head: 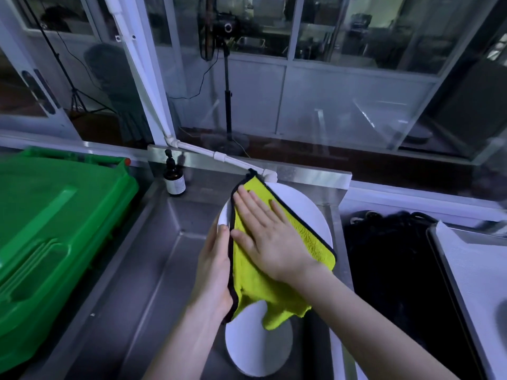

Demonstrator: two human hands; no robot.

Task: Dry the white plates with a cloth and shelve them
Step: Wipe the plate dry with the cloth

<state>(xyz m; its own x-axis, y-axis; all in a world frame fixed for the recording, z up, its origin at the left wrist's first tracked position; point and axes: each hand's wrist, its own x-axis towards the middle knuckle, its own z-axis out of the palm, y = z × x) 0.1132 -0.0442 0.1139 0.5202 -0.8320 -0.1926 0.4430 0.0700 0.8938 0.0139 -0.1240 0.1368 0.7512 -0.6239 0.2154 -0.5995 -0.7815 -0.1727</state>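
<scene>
Under the flat palm and straight, spread fingers of the right hand point(270, 237) lies a yellow cloth point(252, 283), pressed against the face of a white plate point(304, 207) held tilted over the steel sink point(164, 270). Just left of that hand, the left hand point(215, 272) grips the plate's left rim, thumb on the front edge and the fingers hidden behind. Below both hands a second white plate point(258, 344) sits in the sink; farther left are a brown bottle point(174, 179) and a green bin point(55, 229).
</scene>
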